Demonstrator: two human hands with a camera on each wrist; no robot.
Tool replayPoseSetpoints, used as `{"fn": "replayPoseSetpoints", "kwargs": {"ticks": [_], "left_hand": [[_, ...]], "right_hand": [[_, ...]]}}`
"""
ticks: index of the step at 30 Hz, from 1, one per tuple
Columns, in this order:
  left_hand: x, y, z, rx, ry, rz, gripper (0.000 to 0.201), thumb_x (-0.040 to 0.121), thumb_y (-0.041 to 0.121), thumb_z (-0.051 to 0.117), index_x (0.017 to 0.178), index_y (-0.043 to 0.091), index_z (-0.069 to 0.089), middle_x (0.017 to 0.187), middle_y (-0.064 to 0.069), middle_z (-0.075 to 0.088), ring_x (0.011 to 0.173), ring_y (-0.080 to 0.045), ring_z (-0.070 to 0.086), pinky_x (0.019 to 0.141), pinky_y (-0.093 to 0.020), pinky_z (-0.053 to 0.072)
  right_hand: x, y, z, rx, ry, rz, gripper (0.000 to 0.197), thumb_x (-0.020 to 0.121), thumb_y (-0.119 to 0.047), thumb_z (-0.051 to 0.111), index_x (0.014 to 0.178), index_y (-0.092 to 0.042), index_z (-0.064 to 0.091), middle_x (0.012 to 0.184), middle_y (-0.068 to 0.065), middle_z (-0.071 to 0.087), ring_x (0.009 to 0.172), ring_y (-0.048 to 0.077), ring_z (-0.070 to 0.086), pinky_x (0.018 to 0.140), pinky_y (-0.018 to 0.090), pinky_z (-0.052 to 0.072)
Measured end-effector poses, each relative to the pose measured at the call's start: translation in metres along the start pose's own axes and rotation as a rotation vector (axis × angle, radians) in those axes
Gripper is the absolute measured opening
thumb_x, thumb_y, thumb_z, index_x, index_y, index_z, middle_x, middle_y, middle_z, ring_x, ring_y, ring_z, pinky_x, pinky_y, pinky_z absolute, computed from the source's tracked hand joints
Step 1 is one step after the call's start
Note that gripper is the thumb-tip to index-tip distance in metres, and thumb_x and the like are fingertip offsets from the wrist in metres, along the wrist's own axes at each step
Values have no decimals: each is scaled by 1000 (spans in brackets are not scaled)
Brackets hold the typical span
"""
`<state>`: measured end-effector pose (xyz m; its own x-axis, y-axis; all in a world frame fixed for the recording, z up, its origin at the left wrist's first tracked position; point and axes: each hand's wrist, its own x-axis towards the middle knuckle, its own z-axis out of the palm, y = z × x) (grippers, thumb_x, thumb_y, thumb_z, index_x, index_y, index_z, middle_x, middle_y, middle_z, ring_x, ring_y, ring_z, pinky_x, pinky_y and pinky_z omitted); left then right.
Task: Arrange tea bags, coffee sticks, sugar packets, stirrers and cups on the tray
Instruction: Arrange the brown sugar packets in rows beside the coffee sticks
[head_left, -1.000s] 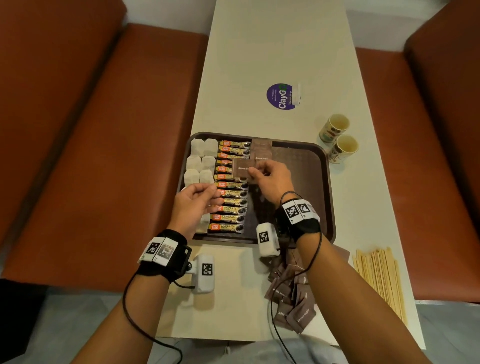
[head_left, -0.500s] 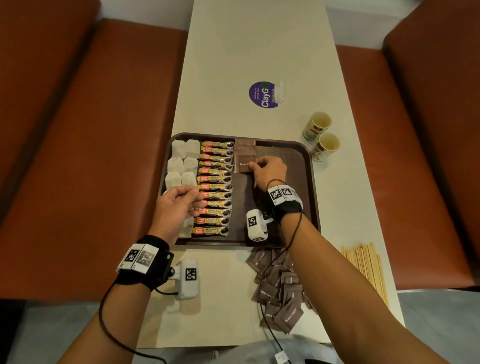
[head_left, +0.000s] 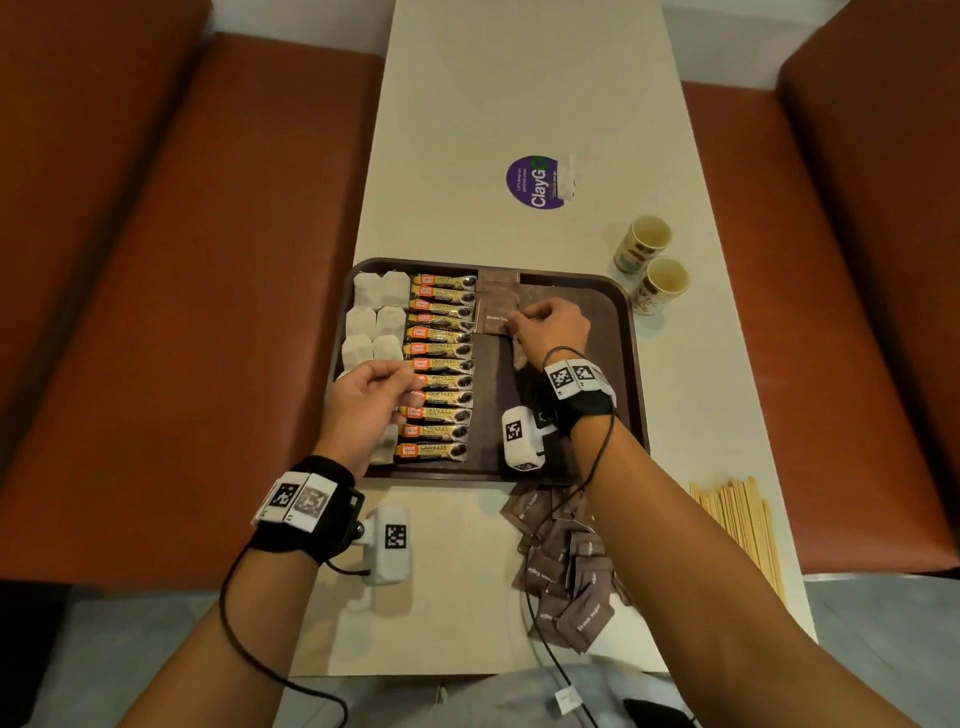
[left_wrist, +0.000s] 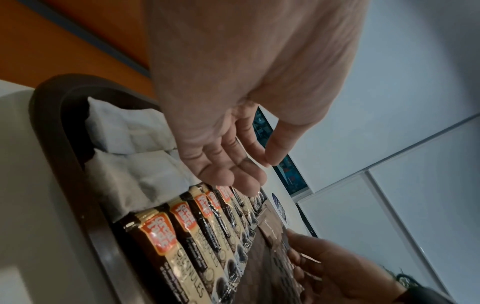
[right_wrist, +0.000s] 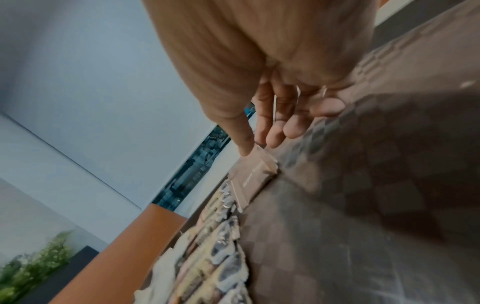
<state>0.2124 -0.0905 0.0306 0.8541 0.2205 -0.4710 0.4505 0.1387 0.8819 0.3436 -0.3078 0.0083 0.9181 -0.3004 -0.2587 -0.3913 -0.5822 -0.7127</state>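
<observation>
A dark brown tray holds white tea bags on the left, then a column of coffee sticks. Two brown sugar packets lie at the far middle. My right hand pinches another sugar packet that lies flat just nearer than them, beside the sticks. More packets are tucked in its curled fingers, their white edges showing. My left hand hovers over the sticks and tea bags, its fingers loosely curled and holding nothing.
A loose pile of brown sugar packets lies on the table just nearer than the tray. Wooden stirrers lie at the near right. Two paper cups stand right of the tray's far corner. Orange benches flank the narrow table.
My right hand has carried the sugar packet forward and down onto the tray floor beside the coffee sticks. The left hand has hardly moved.
</observation>
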Motion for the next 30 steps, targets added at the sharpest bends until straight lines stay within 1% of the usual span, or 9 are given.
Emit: {"fn": "replayPoseSetpoints", "kwargs": {"ticks": [4, 8, 13, 16, 19, 23, 26, 28, 30], "left_hand": [[-10, 2, 9, 98, -19, 49, 10, 101, 23, 66, 107, 17, 71, 94, 0, 79, 78, -13, 70, 67, -27, 51], [-29, -2, 25, 169, -74, 67, 6, 100, 21, 67, 104, 21, 71, 95, 1, 79, 74, -9, 70, 65, -22, 50], [-63, -22, 47, 287, -194, 125, 6, 99, 16, 68, 103, 16, 72, 99, -4, 75, 75, -13, 71, 63, -14, 52], [-80, -46, 57, 370, -291, 152, 5, 96, 17, 71, 101, 18, 73, 98, -7, 76, 83, -19, 72, 72, -21, 56], [-94, -71, 64, 500, -379, 177, 6, 93, 24, 76, 98, 26, 73, 97, 4, 76, 88, -17, 71, 83, -36, 58], [-113, -96, 70, 618, -411, 227, 11, 89, 26, 80, 95, 29, 72, 93, 10, 73, 80, -5, 65, 78, -28, 55], [-123, -108, 74, 683, -416, 240, 21, 84, 26, 86, 99, 25, 72, 92, 6, 71, 74, -2, 59, 66, -11, 43], [-128, -112, 75, 729, -396, 263, 28, 81, 24, 88, 103, 21, 71, 95, 3, 69, 74, -1, 55, 64, -9, 41], [-128, -115, 76, 789, -354, 301, 35, 78, 25, 91, 105, 20, 70, 100, 2, 64, 78, -4, 54, 71, -15, 42]], "right_hand": [[-28, 0, -25, 55, -48, -151, 2, 87, -26, 72, 87, -23, 73, 84, -12, 71, 80, 2, 65, 86, 25, 55], [-72, 16, -51, 143, -117, -231, 3, 85, -29, 73, 87, -27, 75, 81, -10, 73, 79, 9, 69, 83, 31, 59], [-131, 49, -84, 111, -203, -270, 3, 89, -24, 73, 90, -26, 75, 82, -9, 71, 75, 1, 64, 73, 16, 51], [-163, 76, -100, 38, -269, -244, 5, 90, -20, 73, 93, -25, 74, 86, -8, 71, 74, -1, 64, 69, 10, 47], [-187, 105, -110, -24, -293, -188, 7, 90, -17, 74, 94, -23, 74, 87, -6, 73, 69, -3, 66, 61, 7, 47], [-209, 138, -116, -151, -300, -170, 18, 87, -17, 77, 90, -34, 70, 90, -12, 68, 74, -1, 63, 69, 21, 53], [-224, 147, -117, -202, -299, -182, 25, 82, -10, 79, 100, -25, 72, 93, -17, 63, 76, -6, 58, 72, 14, 49], [-228, 149, -115, -315, -273, -247, 31, 78, -12, 82, 106, -23, 71, 103, -10, 62, 85, 2, 59, 81, 22, 52], [-228, 152, -111, -389, -258, -279, 42, 74, -13, 84, 112, -25, 70, 115, -5, 58, 100, 13, 57, 89, 28, 51]]}}
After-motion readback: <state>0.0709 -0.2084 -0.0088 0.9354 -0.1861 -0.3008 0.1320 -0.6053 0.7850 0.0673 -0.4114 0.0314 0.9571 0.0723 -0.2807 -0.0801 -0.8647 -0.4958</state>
